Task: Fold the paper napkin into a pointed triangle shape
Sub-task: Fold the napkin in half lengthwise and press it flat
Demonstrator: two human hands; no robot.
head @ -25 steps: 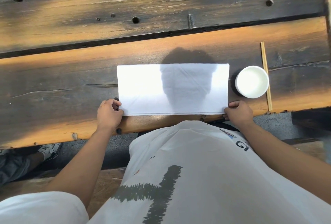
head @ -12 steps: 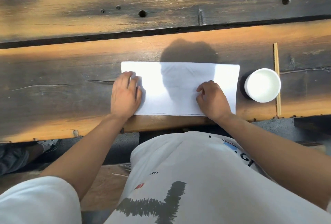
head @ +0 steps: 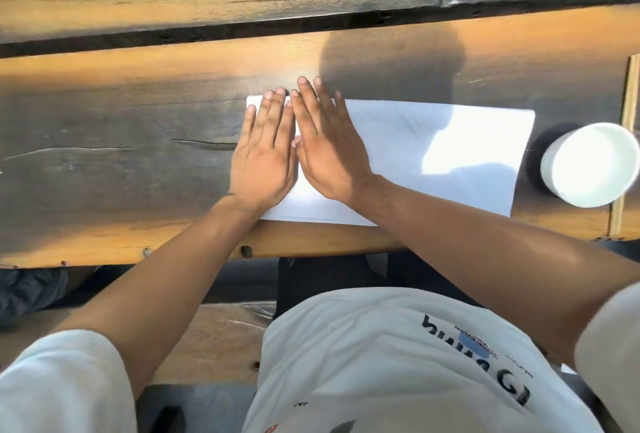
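Note:
A white paper napkin (head: 433,152), folded into a long rectangle, lies flat on the wooden table near its front edge. My left hand (head: 265,159) lies flat on the napkin's left end with straight fingers pointing away from me. Pressed flat beside it is my right hand (head: 327,148), fingers straight and angled up to the left, its fingertips past the napkin's far edge. The two hands touch side by side and cover the napkin's left part. The right half of the napkin is bare.
A white paper cup (head: 590,164) stands just right of the napkin. A thin wooden stick (head: 623,152) lies behind the cup at the right edge. The dark wooden table (head: 121,142) has a gap between planks at the back. My lap and shirt fill the foreground.
My right hand has crossed from the napkin's right part to the left end beside my left hand. Both hands have flattened from curled to straight fingers. The view has shifted closer and left.

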